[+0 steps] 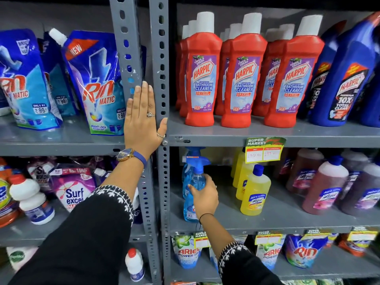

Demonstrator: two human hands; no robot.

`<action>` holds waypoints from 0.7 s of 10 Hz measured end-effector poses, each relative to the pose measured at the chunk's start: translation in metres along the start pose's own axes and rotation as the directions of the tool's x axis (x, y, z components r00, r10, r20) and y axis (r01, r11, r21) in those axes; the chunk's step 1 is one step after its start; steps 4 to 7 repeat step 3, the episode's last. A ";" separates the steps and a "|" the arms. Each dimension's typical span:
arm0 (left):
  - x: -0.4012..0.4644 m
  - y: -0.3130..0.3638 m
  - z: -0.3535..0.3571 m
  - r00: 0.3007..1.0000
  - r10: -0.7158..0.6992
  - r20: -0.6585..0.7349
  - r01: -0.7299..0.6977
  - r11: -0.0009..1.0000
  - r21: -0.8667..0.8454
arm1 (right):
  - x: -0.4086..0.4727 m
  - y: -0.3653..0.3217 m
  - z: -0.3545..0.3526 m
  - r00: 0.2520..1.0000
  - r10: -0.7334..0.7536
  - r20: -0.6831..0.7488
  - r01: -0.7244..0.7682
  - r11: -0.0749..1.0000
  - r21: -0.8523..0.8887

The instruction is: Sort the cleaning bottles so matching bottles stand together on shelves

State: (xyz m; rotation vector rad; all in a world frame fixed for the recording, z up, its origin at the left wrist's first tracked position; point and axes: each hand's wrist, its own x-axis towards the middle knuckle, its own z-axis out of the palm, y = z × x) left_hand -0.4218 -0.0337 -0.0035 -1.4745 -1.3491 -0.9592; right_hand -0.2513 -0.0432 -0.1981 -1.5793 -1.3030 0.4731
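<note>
Grey shelves [267, 136] surround us: yellow bottles [255, 190] beside our right hand [205, 195], wrapped around the blue spray bottle [194, 182]; left hand [141, 120] flat, fingers spread, on the upright [160, 58].

We have a single view, worn on the head. It looks forward and slightly down at grey metal shelves [267, 138] from close range, near enough for both arms to reach in from the bottom edge. The upright posts [162, 79] stand just left of centre, bowed by the wide lens. Three shelf levels show, cut off at every edge.
</note>
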 end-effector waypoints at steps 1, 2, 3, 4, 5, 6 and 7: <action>0.001 0.001 -0.002 1.000 -0.013 0.002 0.013 1.000 -0.006 | -0.001 -0.001 0.002 1.000 -0.003 0.030 0.003 1.000 -0.008; -0.001 0.000 0.002 1.000 -0.007 -0.019 0.006 1.000 -0.030 | 0.001 0.003 0.002 0.998 -0.019 0.057 0.019 1.000 0.006; -0.001 -0.001 -0.003 0.999 -0.044 0.007 0.044 0.998 -0.051 | 0.001 0.006 0.001 0.996 -0.044 0.078 0.041 0.998 0.041; -0.001 -0.001 -0.003 0.999 -0.044 0.007 0.044 0.998 -0.051 | 0.001 0.006 0.001 0.996 -0.044 0.078 0.041 0.998 0.041; -0.001 -0.001 -0.003 0.999 -0.044 0.007 0.044 0.998 -0.051 | 0.001 0.006 0.001 0.996 -0.044 0.078 0.041 0.998 0.041; -0.001 -0.001 -0.003 0.999 -0.044 0.007 0.044 0.998 -0.051 | 0.001 0.006 0.001 0.996 -0.044 0.078 0.041 0.998 0.041; -0.001 -0.001 -0.003 0.999 -0.044 0.007 0.044 0.998 -0.051 | 0.001 0.006 0.001 0.996 -0.044 0.078 0.041 0.998 0.041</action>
